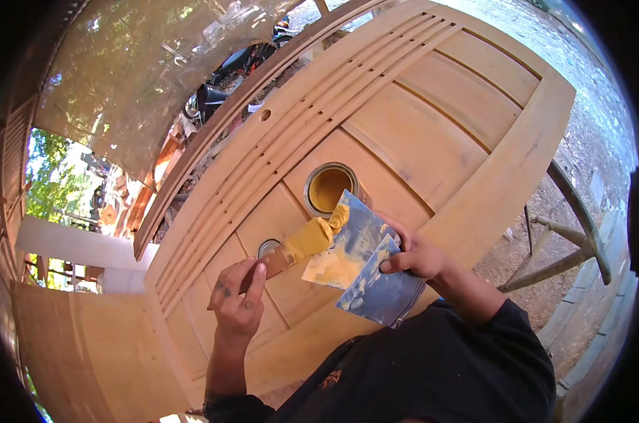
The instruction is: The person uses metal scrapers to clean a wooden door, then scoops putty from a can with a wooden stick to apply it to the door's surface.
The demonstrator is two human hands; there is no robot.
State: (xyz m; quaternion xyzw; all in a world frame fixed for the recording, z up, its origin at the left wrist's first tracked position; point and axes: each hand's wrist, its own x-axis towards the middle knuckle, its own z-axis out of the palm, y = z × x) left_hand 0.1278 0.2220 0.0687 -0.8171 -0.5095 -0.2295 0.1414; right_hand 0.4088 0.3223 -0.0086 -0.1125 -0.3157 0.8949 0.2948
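My left hand is closed around the bare end of a flat wooden stick. Thick yellow putty coats the stick's other end, which touches or hangs just over a blue-grey spreader sheet. My right hand grips this sheet together with a second blue-grey spreader sheet, thumb on top. Yellow smears cover the first sheet's lower part. Just beyond them, an open can with yellow-brown contents stands on a panelled wooden door.
A small round metal-rimmed object, partly hidden, lies on the door behind my left hand. Wooden trestle legs stand at the right. A long dark wooden beam runs along the door's far side, with clutter beyond it.
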